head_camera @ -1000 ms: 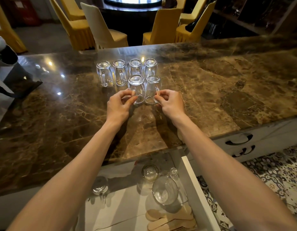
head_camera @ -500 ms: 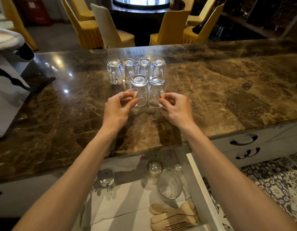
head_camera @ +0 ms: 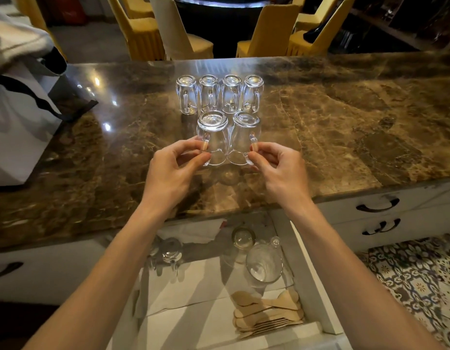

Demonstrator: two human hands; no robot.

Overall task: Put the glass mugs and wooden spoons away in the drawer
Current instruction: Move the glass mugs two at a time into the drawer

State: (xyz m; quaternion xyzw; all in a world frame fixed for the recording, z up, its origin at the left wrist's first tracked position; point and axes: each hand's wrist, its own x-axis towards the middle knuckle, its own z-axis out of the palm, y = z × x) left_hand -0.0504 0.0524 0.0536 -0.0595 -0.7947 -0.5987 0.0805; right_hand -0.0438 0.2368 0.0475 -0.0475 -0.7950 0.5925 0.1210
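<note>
Several glass mugs stand upside down on the brown marble counter [head_camera: 345, 127]. My left hand [head_camera: 176, 168] pinches the handle of the front left mug [head_camera: 211, 132]. My right hand [head_camera: 277, 165] pinches the handle of the front right mug [head_camera: 244, 132]. Both mugs look slightly raised off the counter. Behind them stands a back row of mugs [head_camera: 220, 94]. Below the counter the white drawer [head_camera: 312, 286] is open, holding a glass jug [head_camera: 263, 265], small glass pieces [head_camera: 243, 238] and a pile of wooden spoons [head_camera: 267, 311].
A white bag with black straps [head_camera: 19, 117] sits on the counter's left end. Shut drawers with black handles [head_camera: 378, 205] are to the right. Yellow-covered chairs [head_camera: 264, 34] stand behind the counter. Patterned floor tiles [head_camera: 415, 286] lie at lower right.
Both hands have kept their pinch on the two front mugs' handles and drawn them a little toward me. The camera has tilted down, showing more of the open drawer.
</note>
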